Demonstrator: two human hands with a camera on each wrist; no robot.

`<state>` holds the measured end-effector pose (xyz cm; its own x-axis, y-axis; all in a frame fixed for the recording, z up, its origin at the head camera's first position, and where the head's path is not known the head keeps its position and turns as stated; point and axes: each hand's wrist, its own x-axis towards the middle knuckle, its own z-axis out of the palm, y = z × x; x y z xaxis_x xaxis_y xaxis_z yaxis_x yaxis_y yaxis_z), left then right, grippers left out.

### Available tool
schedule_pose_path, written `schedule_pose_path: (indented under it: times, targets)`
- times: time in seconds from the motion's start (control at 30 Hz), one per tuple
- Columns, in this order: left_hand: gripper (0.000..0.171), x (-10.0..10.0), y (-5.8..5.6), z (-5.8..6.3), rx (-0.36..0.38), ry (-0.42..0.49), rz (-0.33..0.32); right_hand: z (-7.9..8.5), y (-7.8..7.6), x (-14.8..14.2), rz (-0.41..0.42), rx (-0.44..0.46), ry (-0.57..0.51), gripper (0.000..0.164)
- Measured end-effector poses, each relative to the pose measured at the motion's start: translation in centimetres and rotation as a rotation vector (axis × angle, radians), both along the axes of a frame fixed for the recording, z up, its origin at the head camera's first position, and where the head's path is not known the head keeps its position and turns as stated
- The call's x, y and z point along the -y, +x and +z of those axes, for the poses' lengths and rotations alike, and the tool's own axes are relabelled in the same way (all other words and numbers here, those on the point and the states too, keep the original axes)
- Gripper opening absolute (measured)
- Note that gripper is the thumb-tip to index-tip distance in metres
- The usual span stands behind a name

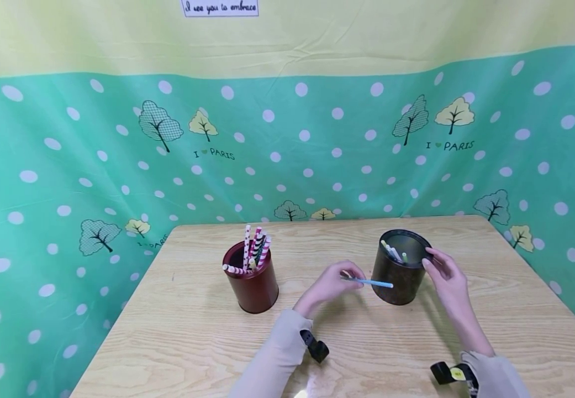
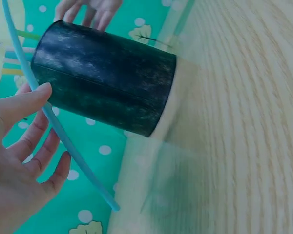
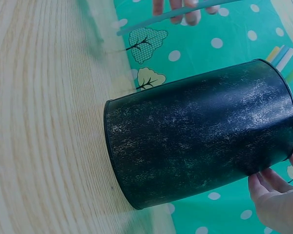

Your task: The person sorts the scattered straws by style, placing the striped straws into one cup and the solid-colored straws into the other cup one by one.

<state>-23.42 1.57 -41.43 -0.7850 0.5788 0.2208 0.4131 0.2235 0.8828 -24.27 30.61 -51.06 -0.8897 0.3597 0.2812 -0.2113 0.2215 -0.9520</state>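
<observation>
My left hand (image 1: 339, 281) pinches a thin blue straw (image 1: 378, 283) between thumb and fingers, in front of a black cylindrical can (image 1: 397, 283). In the left wrist view the blue straw (image 2: 77, 155) slants down past the can (image 2: 105, 78), and the thumb presses on it. My right hand (image 1: 448, 276) holds the can at the right side of its rim, fingertips at the edge. Yellow, white and green straws (image 1: 391, 251) lean inside the can, their lower ends hidden. The can (image 3: 200, 131) stands upright on the table, its dark wall mottled in the right wrist view.
A dark red can (image 1: 254, 290) stands to the left on the wooden table (image 1: 193, 342), holding several striped and dotted paper straws (image 1: 254, 249). A green dotted cloth (image 1: 247, 132) hangs behind the table. Black camera straps (image 1: 312, 342) sit on both wrists.
</observation>
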Motion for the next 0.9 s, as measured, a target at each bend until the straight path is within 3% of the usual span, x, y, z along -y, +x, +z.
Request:
schedule_pose_path:
  times: [0.07,0.3,0.57,0.9]
  targets:
    - [0.01,0.1,0.5,1.1,0.032,0.044,0.006,0.0,0.0,0.0,0.002,-0.001,-0.002,0.043]
    - [0.014,0.1,0.5,2.1,0.054,0.161,0.019,0.1,0.1,0.0,-0.002,0.017,0.004,0.044]
    - [0.017,-0.1,0.9,4.1,0.093,0.236,0.052,0.0,0.1,0.0,0.006,0.013,-0.027,0.044]
    - [0.017,-0.4,1.3,6.6,0.023,0.347,0.108,0.0,0.0,0.0,0.01,-0.002,-0.027,0.043]
